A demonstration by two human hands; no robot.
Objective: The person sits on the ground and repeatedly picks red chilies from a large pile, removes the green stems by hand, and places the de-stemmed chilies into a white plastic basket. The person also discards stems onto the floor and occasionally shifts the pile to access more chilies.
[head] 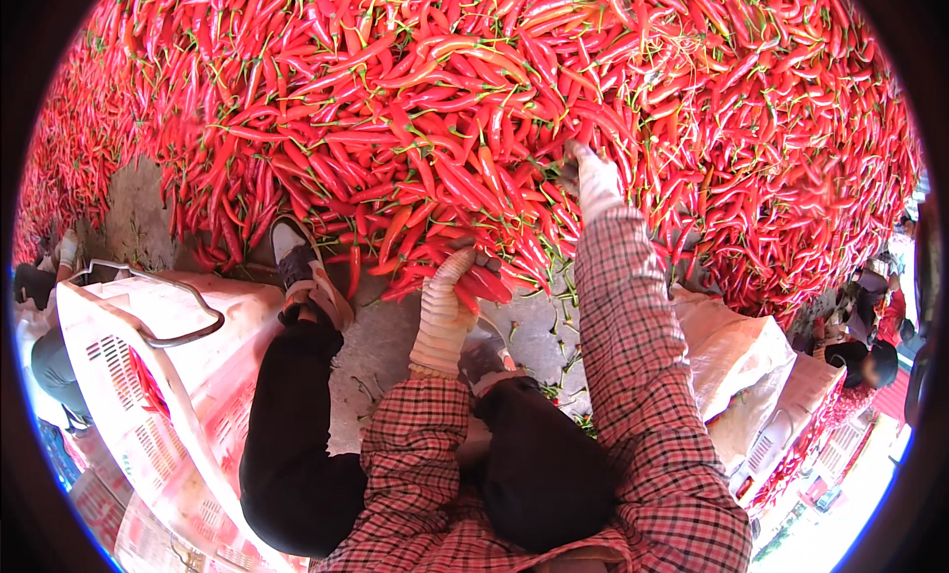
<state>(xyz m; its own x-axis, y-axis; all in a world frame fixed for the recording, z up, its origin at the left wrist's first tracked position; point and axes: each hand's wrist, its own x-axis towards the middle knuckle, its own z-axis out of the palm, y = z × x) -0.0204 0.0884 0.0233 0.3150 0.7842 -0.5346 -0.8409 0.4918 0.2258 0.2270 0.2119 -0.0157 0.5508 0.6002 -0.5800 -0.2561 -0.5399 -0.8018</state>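
Observation:
A large heap of red chili peppers (460,128), many with green stems, spreads before me. My left hand (456,276), in a pale striped glove with darkened fingertips, is closed around several red peppers (483,284) near the heap's front edge, above my shoe. Farther out and to the right, my right hand (593,174), also in a pale glove, reaches to the heap. Its fingertips touch the peppers beside a curved red one (602,117); whether it grips any is not plain.
On the left stands a pale plastic crate (141,380) with a metal handle (178,336) and red peppers inside. Loose green stems (567,336) lie on the concrete floor (371,350). A white woven sack (734,350) is at the right, with other people (867,358) beyond; another person sits far left.

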